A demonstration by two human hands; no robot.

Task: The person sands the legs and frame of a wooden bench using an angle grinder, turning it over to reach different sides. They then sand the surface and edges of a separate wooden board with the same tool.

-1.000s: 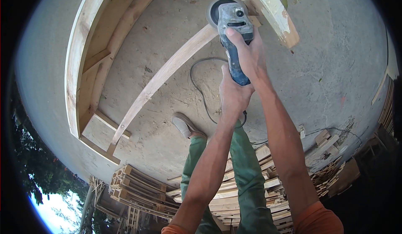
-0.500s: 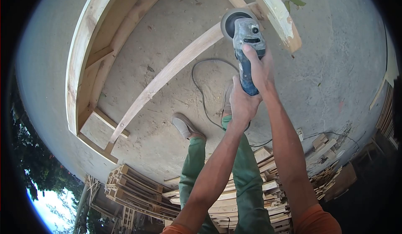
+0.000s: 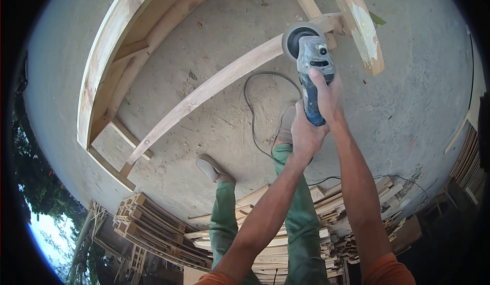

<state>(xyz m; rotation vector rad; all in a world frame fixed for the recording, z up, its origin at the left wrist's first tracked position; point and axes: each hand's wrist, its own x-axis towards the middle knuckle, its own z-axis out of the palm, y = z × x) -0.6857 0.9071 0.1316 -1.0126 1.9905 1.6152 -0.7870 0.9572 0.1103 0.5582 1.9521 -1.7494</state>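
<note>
Both my hands are closed around a dusty blue-and-grey angle grinder (image 3: 315, 70). Its round disc lies over the wooden rail (image 3: 219, 85), toward the rail's right end. My left hand (image 3: 308, 134) wraps the rear end of the grinder's body. Further forward, my right hand (image 3: 331, 97) grips the body with the thumb lying along its top. The pale rail runs across a wooden frame, from its lower left corner to the painted upright (image 3: 361, 27) at the right. Part of the rail is hidden under the disc.
A dark power cord (image 3: 248, 109) loops over the concrete floor beside my shoes (image 3: 215, 168). The frame's curved board (image 3: 109, 45) rises at the left. Stacked wooden slats (image 3: 153, 231) and loose timber (image 3: 326, 218) lie behind my legs. A leaf (image 3: 377, 19) rests near the upright.
The view has shifted, so the frame's right side, the grinder and my hands sit lower and further right. The disc remains over the rail near its right end, with both hands holding on.
</note>
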